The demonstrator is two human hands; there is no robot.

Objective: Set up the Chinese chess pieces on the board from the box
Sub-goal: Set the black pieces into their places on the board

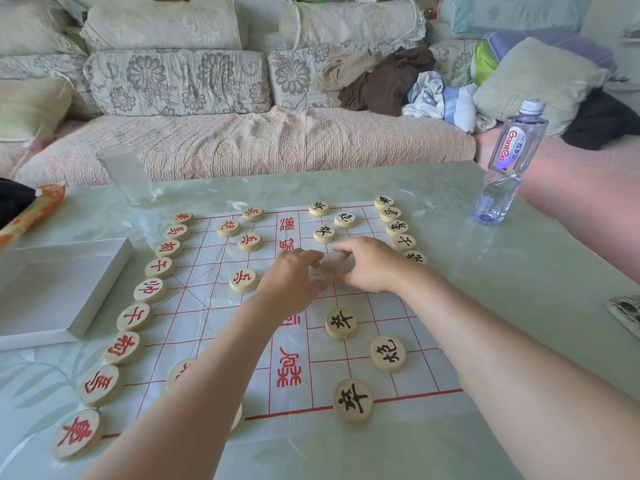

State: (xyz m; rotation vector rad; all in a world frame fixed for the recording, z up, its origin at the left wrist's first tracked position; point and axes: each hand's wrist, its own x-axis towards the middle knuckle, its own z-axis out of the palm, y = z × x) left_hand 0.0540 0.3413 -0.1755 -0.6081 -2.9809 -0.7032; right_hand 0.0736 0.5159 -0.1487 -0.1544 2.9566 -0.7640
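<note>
Round pale wooden disc [334, 266], centre of white red-gridded paper board [194, 327], blurred, character unreadable. Left hand [291, 278] and right hand [370, 265] curl against it; which grips, cannot tell. Red-lettered disc [180, 372] half hidden under left forearm

Down the left edge, the red pieces [123, 348] read 車, 馬, 相, 仕, 帥, 仕, 相, 馬, 車, with red 兵 and 炮 further in. Over on the right, the black pieces [341, 322] show 卒 four times, 砲 twice, and 車, 馬, 象, 士 along the far edge. Big red characters run sideways down the middle of the board [194, 327], partly covered, and the nearest looks like 楚. The water bottle [512, 147] label says Ganten. The blurred piece [334, 266] at centre can't be read.
</note>
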